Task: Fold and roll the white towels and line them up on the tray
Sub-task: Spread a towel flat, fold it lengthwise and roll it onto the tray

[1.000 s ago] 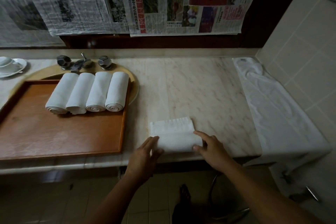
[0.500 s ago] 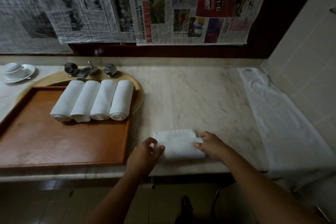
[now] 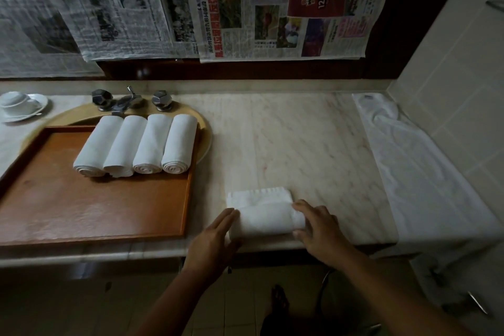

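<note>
Pressing against the left end of a half-rolled white towel, the left hand lies with its fingers straight and close together, their tips touching the cloth. The right hand cups the opposite end, its fingers curved over the top of the roll and its thumb low on the near side. The rolled part lies crosswise between the two hands, near the front edge of the marble counter; a flat, unrolled strip of the same towel, with a ribbed hem, extends from it toward the wall.

Left of the hands sits a brown wooden tray, its right rim close to the left hand but apart from it. Four rolled white towels lie side by side at the tray's far right corner, touching one another, their spiral ends facing the person. Behind the tray shows the rim of a beige oval basin, and beyond it a metal tap with two faceted knobs. A white cup on a saucer stands at the far left of the counter. A large white cloth is spread along the counter's right side, beside the tiled wall. Newspaper sheets hang over the wall behind.
</note>
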Demonstrator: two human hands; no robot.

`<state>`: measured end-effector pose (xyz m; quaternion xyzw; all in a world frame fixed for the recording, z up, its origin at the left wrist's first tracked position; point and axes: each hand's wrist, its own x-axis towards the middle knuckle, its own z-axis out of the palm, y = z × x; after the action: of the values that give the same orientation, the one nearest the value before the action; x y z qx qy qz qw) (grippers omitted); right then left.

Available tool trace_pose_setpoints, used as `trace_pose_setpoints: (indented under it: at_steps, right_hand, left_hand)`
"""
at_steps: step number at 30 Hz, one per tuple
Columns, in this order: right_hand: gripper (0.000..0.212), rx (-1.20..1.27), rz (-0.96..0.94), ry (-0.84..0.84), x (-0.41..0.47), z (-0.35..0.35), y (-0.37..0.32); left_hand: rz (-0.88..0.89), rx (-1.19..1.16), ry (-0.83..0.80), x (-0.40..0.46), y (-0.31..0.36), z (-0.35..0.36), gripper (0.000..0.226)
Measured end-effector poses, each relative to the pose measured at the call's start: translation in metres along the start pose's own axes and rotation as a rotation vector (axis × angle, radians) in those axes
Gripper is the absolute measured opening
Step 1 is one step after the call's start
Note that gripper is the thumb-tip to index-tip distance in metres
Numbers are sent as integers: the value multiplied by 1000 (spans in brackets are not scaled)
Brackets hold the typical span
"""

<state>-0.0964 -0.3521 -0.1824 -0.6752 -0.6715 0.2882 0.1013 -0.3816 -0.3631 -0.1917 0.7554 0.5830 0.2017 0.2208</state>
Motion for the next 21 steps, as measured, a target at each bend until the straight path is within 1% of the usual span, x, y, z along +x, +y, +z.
trace_pose_setpoints:
  at_steps: [3,6,8,9,12,14,16,18,19,21]
  right_hand:
    - [49,99,32,-25,-1,-3,-4]
    - [44,174,43,-73,3,-13,-9]
    - [43,190,91,-109,10,-18,-15]
    - [43,183,118,-119,15,-21,-19]
    - [38,186,203,-130,30,-26,-30]
    - [38,185,260,-144,40,-29,-39]
    - [47,141,317,-156,48,-32,-49]
    - [55,132,427,-152,55,-34,-56]
    - [56,143,482,-168,57,-36,-58]
    - [54,175,526,-234,58,-39,-59]
  left_hand:
    - [-66,-158,16,-2,4,-3,55]
    - [-149,-283,-53,-1,3,-7,45]
    - [-188,-328,-77,3,4,-11,38]
    - [-212,-331,-85,7,5,-13,39]
    - [-298,-291,-152,19,7,-19,58]
    - [-363,-223,-197,31,11,-24,56]
    - [-428,-167,-223,40,19,-27,51]
    - [-494,-122,-245,49,27,-32,49]
    - [-534,-93,-259,53,29,-35,49]
    - [-626,-83,-304,60,31,-40,50]
